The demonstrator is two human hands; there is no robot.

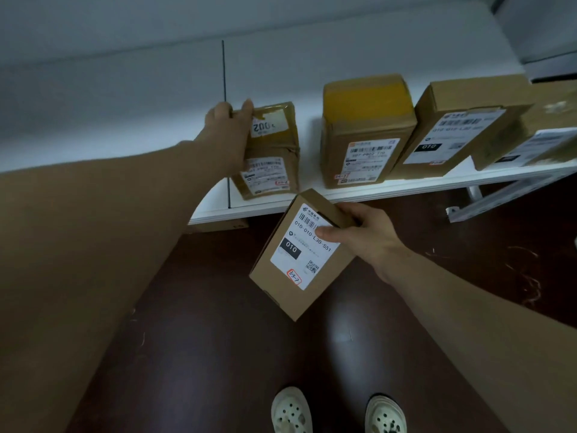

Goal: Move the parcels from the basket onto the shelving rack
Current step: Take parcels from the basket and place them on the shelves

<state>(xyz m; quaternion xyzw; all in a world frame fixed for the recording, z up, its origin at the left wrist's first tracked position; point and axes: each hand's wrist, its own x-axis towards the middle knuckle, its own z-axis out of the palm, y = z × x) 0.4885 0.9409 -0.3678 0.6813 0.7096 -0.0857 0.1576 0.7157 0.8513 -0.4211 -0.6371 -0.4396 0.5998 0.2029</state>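
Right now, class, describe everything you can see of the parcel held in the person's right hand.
The parcel is a flat rectangular box of plain brown cardboard, closed. Its white label carries a barcode, the code 010-010-L30-551, a black block reading 010, a QR code and a red-edged handwritten sticker. It hangs tilted in the air above the dark floor, its top corner by the white shelf's edge. The right hand grips its upper right side, thumb across the label.
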